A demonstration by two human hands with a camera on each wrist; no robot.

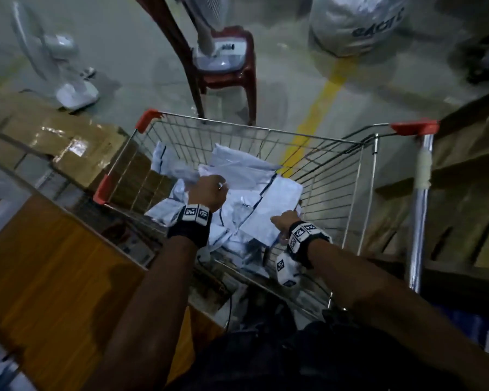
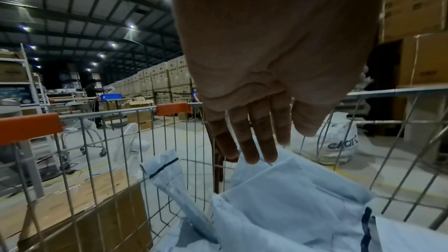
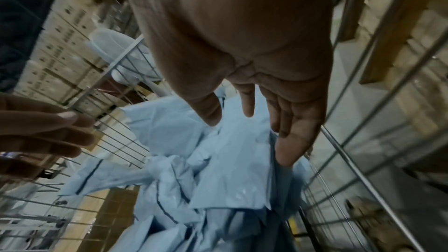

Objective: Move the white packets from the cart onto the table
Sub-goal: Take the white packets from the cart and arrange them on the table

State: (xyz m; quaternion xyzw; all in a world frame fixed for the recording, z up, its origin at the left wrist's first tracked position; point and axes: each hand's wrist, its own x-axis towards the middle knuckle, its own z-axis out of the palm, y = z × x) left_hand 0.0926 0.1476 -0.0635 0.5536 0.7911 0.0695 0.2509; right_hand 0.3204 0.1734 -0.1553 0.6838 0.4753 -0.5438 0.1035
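Note:
A wire cart (image 1: 294, 134) with orange corner caps holds a loose pile of white packets (image 1: 277, 204) with dark seal strips. Both hands reach into it. My left hand (image 1: 209, 187) hangs over the far left of the pile; in the left wrist view its fingers (image 2: 257, 141) are straight and their tips touch the upper edge of a packet (image 2: 303, 198). My right hand (image 3: 249, 137) is spread over a flat packet (image 3: 230, 170) at the near right, thumb apart, fingers along its right edge. Neither hand grips anything. The wooden table (image 1: 48, 263) lies left of the cart.
Taped cardboard boxes (image 1: 62, 136) stand against the cart's left side. Beyond it are a red plastic chair (image 1: 229, 77), a white floor fan (image 1: 65, 74), a large white sack (image 1: 356, 24) and a yellow floor line (image 1: 316, 108). Wooden shelving (image 1: 463, 179) flanks the right.

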